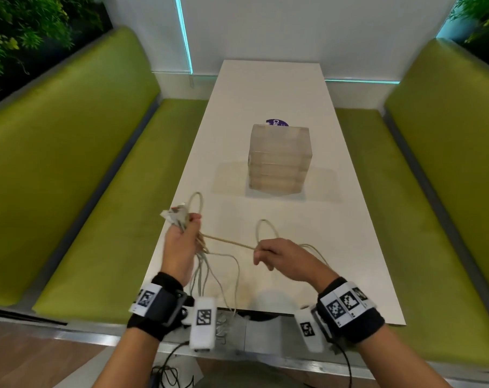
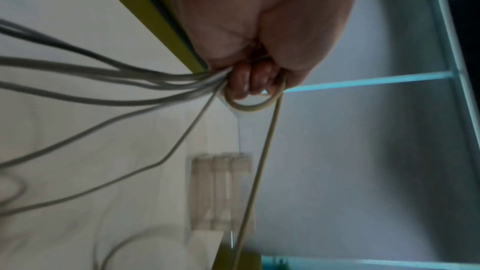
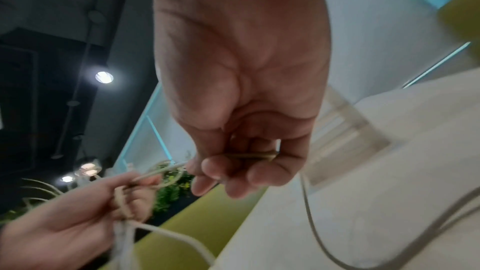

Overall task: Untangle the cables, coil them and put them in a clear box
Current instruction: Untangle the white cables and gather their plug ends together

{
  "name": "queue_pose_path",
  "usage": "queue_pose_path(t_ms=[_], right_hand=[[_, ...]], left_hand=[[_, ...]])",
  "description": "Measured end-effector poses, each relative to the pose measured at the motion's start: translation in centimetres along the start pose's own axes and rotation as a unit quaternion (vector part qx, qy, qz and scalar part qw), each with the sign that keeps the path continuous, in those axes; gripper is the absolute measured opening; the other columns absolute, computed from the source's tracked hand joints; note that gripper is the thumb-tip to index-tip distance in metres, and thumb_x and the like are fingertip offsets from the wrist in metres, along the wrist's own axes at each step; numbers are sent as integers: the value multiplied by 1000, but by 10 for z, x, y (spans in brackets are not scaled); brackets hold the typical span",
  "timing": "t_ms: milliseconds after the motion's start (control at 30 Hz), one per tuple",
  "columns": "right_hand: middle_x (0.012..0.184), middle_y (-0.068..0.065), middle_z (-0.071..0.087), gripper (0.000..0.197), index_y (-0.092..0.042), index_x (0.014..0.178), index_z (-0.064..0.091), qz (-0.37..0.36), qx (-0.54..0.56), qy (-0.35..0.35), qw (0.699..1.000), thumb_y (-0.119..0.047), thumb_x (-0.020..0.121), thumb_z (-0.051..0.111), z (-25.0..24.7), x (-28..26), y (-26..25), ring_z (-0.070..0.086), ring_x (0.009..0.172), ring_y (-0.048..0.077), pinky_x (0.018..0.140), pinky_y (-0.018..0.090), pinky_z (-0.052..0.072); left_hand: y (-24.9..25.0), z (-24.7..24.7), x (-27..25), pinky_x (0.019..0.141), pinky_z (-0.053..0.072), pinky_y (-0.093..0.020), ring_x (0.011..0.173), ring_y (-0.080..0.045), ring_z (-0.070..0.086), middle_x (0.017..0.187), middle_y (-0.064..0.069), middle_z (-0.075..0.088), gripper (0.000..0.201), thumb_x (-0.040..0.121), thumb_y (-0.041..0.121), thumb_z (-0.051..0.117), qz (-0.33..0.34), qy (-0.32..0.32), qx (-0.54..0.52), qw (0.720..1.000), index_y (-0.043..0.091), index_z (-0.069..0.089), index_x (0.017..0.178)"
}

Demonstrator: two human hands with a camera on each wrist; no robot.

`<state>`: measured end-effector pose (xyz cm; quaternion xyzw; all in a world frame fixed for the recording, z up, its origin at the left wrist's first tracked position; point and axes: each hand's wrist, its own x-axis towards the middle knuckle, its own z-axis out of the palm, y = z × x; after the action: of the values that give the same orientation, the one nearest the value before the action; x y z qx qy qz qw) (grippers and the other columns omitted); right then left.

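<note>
My left hand (image 1: 181,242) grips a bundle of pale grey cables (image 1: 209,270) above the table's near left edge, with their clear plugs (image 1: 174,215) sticking out past the knuckles. In the left wrist view the curled fingers (image 2: 246,83) clamp the bundle of cables (image 2: 130,81). One beige cable (image 1: 226,242) runs taut from that fist to my right hand (image 1: 277,254), which pinches it between thumb and fingers (image 3: 226,174); the beige cable (image 3: 249,156) crosses under the palm. A loop (image 1: 265,231) rises beyond the right hand. The clear box stack (image 1: 279,158) stands mid-table.
The white table (image 1: 265,91) runs away from me between two green benches (image 1: 83,177), (image 1: 433,177). A purple sticker (image 1: 277,123) shows behind the boxes. Loose cable strands hang off the near table edge (image 1: 226,317). Black wires trail on the floor below.
</note>
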<state>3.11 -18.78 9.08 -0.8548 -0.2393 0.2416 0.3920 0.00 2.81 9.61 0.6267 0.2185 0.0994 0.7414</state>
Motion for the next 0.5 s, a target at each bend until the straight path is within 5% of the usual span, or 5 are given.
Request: queue_pose_path(t_ms=[100, 167, 333, 500], right_hand=[[63, -10, 52, 25, -24, 76, 64, 27, 13, 44, 999, -20, 96, 49, -18, -4, 22, 47, 58, -1, 62, 19, 39], [65, -7, 52, 25, -25, 75, 64, 44, 27, 74, 996, -20, 96, 50, -23, -6, 26, 46, 58, -1, 62, 19, 37], [61, -10, 56, 22, -24, 73, 67, 9, 55, 144, 988, -27, 93, 57, -13, -2, 0, 45, 53, -1, 55, 13, 34], [64, -7, 64, 20, -17, 78, 71, -23, 104, 209, 972, -24, 92, 58, 4, 5, -24, 52, 58, 6, 58, 20, 40]], left_hand=[[7, -26, 16, 40, 35, -18, 48, -11, 41, 62, -3, 41, 16, 98, 7, 46, 3, 69, -43, 997, 15, 57, 89], [6, -30, 18, 42, 36, -20, 50, -12, 41, 63, -3, 41, 14, 98, 10, 48, 0, 59, -46, 997, 15, 59, 92], [-2, -4, -6, 47, 35, -25, 52, -14, 39, 60, -2, 43, 14, 95, 19, 53, -15, -123, 56, 991, 10, 64, 94], [-11, 29, -25, 46, 28, -20, 48, -7, 31, 55, 9, 34, 20, 92, 18, 60, 44, -246, 156, 956, -2, 57, 93]])
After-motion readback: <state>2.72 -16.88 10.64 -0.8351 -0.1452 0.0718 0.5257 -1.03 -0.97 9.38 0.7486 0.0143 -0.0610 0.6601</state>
